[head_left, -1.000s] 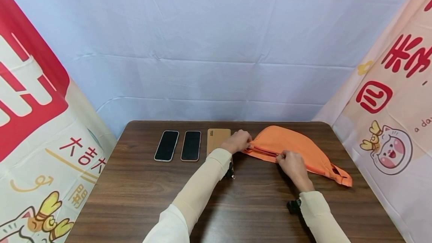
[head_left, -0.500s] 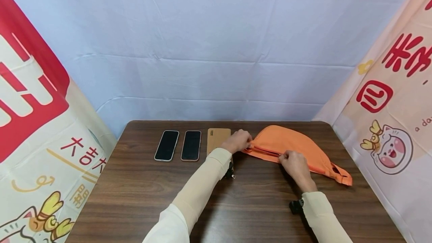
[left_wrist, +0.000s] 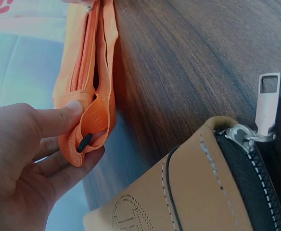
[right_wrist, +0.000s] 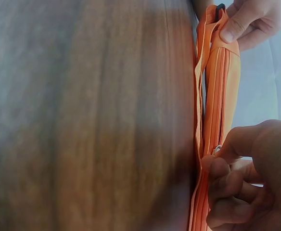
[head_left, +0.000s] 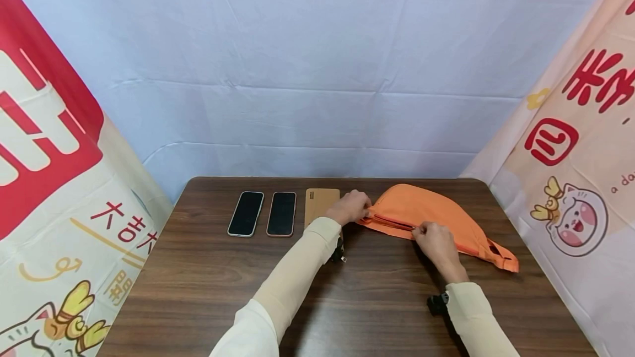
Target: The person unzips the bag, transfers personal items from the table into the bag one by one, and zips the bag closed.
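Observation:
An orange waist bag (head_left: 426, 205) lies at the right of the table, its zipper running along the near edge. My left hand (head_left: 351, 207) pinches the bag's left end; in the left wrist view the thumb presses the orange strap loop (left_wrist: 95, 118), with a small black piece inside it. Farther right along the zipper, my right hand (head_left: 437, 244) pinches the small metal zipper pull (right_wrist: 218, 148) between thumb and forefinger. Between the two hands the zipper (right_wrist: 222, 91) shows a narrow dark gap. The bag's right end with its folded strap (head_left: 503, 260) lies loose.
Left of the bag lies a tan zippered pouch (head_left: 319, 203), partly under my left forearm; its metal pull (left_wrist: 268, 106) sticks out. Two phones, a white-edged one (head_left: 245, 214) and a pinkish-edged one (head_left: 281, 214), lie farther left on the wooden table (head_left: 198, 291).
My right hand has slid slightly to the right along the zipper with the pull, lengthening the dark gap behind it. The left hand stays at the bag's end.

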A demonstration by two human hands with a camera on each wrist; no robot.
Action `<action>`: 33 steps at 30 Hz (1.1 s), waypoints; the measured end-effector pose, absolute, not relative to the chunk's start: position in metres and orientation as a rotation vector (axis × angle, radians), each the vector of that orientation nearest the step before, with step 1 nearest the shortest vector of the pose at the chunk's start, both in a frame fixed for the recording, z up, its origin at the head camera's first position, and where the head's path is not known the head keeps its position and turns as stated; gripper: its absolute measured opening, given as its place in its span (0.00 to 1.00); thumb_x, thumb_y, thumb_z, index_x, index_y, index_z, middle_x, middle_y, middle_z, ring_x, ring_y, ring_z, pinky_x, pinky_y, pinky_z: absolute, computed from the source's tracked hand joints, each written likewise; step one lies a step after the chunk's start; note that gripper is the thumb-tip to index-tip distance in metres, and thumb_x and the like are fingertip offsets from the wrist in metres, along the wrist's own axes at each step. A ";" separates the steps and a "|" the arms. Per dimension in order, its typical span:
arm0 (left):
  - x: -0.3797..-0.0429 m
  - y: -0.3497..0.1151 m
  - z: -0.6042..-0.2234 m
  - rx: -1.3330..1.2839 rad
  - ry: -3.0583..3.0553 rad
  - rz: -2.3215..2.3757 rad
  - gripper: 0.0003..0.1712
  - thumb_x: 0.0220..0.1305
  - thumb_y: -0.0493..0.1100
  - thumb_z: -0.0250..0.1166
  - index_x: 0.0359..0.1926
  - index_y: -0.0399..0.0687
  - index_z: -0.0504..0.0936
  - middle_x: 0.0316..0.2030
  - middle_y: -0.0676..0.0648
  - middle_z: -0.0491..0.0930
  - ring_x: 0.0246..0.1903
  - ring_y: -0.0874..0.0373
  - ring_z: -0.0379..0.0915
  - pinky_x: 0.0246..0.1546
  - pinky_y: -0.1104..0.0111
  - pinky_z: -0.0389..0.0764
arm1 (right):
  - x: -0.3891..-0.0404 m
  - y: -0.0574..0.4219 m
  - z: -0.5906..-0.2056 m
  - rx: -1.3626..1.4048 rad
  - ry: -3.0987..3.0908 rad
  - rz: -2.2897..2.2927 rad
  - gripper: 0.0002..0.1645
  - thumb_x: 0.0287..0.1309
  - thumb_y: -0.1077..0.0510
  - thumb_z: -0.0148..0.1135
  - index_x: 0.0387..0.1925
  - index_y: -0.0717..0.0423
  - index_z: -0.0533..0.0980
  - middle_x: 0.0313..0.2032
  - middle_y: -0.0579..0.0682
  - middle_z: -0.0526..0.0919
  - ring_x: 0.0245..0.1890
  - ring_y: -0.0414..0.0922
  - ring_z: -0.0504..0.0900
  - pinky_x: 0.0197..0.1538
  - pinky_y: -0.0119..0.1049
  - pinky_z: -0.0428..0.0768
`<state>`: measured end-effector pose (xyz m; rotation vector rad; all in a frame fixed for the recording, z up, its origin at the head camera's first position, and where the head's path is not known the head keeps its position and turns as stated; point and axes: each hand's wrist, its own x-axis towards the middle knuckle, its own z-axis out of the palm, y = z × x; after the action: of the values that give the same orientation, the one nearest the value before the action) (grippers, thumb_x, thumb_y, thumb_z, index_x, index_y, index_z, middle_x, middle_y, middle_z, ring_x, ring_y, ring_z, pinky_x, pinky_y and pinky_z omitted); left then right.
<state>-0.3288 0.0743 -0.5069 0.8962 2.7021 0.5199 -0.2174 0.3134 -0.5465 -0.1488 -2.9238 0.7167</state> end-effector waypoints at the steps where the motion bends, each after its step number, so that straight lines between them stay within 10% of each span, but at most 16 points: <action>1: -0.329 0.074 -0.507 0.898 2.702 0.521 0.12 0.79 0.47 0.64 0.47 0.48 0.91 0.36 0.51 0.86 0.28 0.61 0.72 0.32 0.73 0.72 | -0.217 0.314 -0.546 -0.150 -2.924 0.720 0.16 0.73 0.58 0.61 0.25 0.57 0.79 0.21 0.50 0.76 0.24 0.48 0.72 0.31 0.39 0.69; 33: -0.329 0.073 -0.506 0.882 2.722 0.522 0.11 0.79 0.46 0.64 0.48 0.50 0.92 0.39 0.52 0.88 0.28 0.63 0.74 0.32 0.74 0.73 | -0.208 0.338 -0.549 -0.171 -2.890 0.707 0.20 0.72 0.58 0.59 0.20 0.55 0.74 0.18 0.48 0.68 0.21 0.47 0.68 0.28 0.38 0.64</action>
<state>-0.3295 0.0728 -0.5058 0.8822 2.7225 0.5219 -0.2076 0.3376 -0.5486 -0.1711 -2.8903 0.7073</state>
